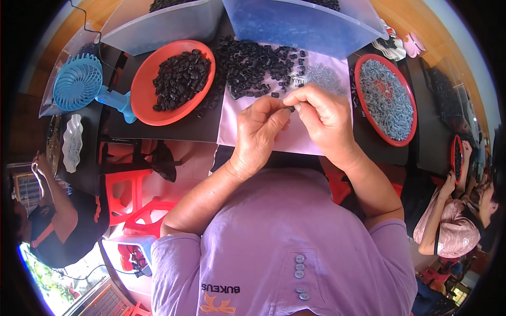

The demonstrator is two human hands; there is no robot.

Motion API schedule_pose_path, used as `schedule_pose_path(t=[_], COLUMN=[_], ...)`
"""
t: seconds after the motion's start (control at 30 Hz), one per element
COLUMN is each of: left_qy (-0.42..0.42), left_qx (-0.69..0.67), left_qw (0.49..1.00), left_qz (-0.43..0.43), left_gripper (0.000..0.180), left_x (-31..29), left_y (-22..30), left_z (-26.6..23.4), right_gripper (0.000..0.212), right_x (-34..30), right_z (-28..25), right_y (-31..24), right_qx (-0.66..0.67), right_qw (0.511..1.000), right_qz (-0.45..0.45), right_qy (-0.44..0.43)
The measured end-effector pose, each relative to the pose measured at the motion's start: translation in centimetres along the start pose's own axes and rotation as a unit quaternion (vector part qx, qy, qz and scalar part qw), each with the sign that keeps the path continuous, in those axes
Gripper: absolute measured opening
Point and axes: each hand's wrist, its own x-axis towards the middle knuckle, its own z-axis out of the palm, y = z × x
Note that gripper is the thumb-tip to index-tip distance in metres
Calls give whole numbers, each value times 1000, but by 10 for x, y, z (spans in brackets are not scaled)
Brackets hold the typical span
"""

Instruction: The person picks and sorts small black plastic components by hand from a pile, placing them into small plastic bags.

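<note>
Above the near part of the pink cloth (232,129), my two hands meet at their fingertips. Fingers and thumb of my left hand (258,129) are pinched around a small black plastic part (292,108), of which only a bit shows. My right hand (327,113) is closed too, its thumb and forefinger pressed together at the same spot; what it grips is hidden. Just beyond the hands, loose black plastic parts (258,63) are heaped on the cloth. A smaller pile of silvery screw-like pieces (324,78) lies past my right hand.
On the left stands a red basin (139,95) of black parts, beside a blue handheld fan (79,81). A red tray (414,113) of silvery pieces sits at right. Two plastic bins (168,31) (311,31) line the back. Other people (58,221) (448,221) sit on both sides.
</note>
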Motion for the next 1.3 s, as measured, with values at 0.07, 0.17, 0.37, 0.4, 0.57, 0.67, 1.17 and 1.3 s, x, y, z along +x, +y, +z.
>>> schedule_pose_path(t=[0.07, 0.17, 0.37, 0.4, 0.57, 0.67, 1.17, 1.3], left_qy=[4, 8, 12, 11, 12, 13, 30, 34], left_qx=[1, -15, -22, -17, 9, 16, -23, -32], left_qw=[1000, 1000, 999, 999, 1000, 1000, 998, 999], left_qz=[6, -12, -22, -29, -15, -16, -46, -22], left_gripper=[11, 11, 10, 10, 9, 8, 5, 4], left_x=[0, 0, 2, 2, 3, 4, 0, 0], left_y=[0, 3, 3, 2, 2, 3, 3, 0], left_z=[1, 2, 2, 2, 4, 4, 6, 6], right_gripper=[20, 19, 22, 23, 23, 24, 22, 24], right_x=[-2, -3, -3, -2, 0, 0, 7, 11], right_z=[1, -1, 2, 2, 4, 4, 1, 3], right_y=[-2, -3, -1, 0, 1, 1, -7, -8], right_qx=[11, 22, 14, 8, -4, -4, -20, -57], right_qw=[1000, 999, 999, 999, 999, 999, 1000, 997], right_qz=[16, 27, 8, 1, 7, 6, -6, -38], right_qy=[7, 13, 29, 35, 39, 37, -6, -18])
